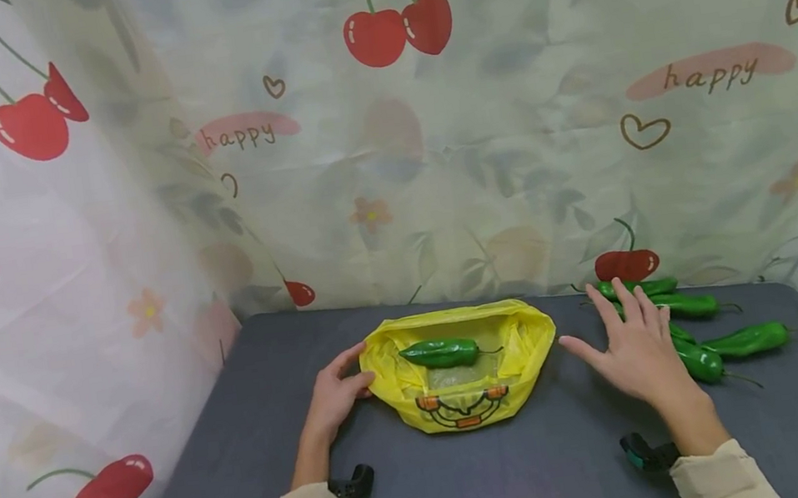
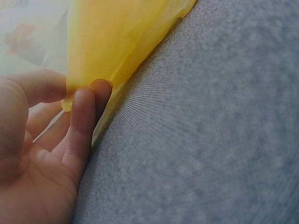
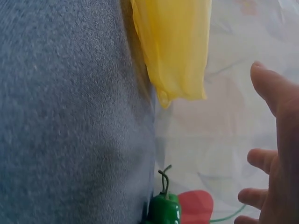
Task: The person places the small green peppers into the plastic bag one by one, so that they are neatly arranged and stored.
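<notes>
A yellow plastic bag lies with its mouth held wide, and one long green pepper rests inside it. At the bag's left side my left hand pinches the rim between thumb and fingers; the left wrist view shows the thin plastic at those fingertips. My right hand has its fingers spread, holding nothing, right of the bag and over several more green peppers. It partly hides some of them. In the right wrist view a green pepper shows its stem below the bag's corner.
The dark grey tabletop carries everything. Behind it and to the left hangs a pale cloth printed with cherries and hearts. The peppers lie in a loose group near the table's back right.
</notes>
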Motion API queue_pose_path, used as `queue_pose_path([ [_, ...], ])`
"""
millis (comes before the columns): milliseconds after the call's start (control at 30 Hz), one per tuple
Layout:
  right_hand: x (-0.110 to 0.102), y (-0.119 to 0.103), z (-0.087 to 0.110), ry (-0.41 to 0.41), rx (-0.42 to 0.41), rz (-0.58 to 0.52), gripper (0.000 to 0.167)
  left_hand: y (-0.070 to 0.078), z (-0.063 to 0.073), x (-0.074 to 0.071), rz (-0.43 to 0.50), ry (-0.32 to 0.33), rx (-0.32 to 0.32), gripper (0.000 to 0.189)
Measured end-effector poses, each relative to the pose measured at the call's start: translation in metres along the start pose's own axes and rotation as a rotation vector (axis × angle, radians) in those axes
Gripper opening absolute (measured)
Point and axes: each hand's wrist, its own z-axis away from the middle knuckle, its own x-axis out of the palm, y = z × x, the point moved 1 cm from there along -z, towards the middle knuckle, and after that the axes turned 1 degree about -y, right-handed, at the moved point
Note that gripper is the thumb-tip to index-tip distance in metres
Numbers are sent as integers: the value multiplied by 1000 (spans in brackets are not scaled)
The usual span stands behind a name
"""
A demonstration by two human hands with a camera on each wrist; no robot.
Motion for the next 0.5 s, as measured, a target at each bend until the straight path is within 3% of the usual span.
queue_pose_path([
  [500, -1, 37, 12, -66, 104, 71, 106, 0, 1, 1, -3, -6, 5, 54],
])
